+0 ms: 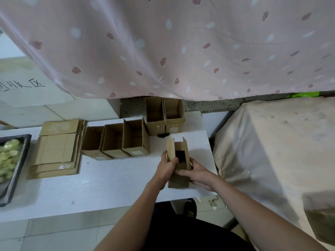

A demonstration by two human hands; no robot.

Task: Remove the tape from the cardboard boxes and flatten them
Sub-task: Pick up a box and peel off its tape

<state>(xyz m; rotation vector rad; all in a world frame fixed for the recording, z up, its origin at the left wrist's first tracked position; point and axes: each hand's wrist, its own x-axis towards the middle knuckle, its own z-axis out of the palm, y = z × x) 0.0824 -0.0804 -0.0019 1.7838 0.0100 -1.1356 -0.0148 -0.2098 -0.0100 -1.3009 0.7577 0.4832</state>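
On the white tabletop in front of me I hold one small cardboard box upright near the right edge, my left hand curled round its left wall and my right hand gripping its near side, fingers bent across the front. By my judgement the job is partway: a stack of flattened boxes lies far left, while five open boxes stand behind, unflattened. Whether tape remains on my box I cannot tell; its inside is dark and my fingers cover the seam.
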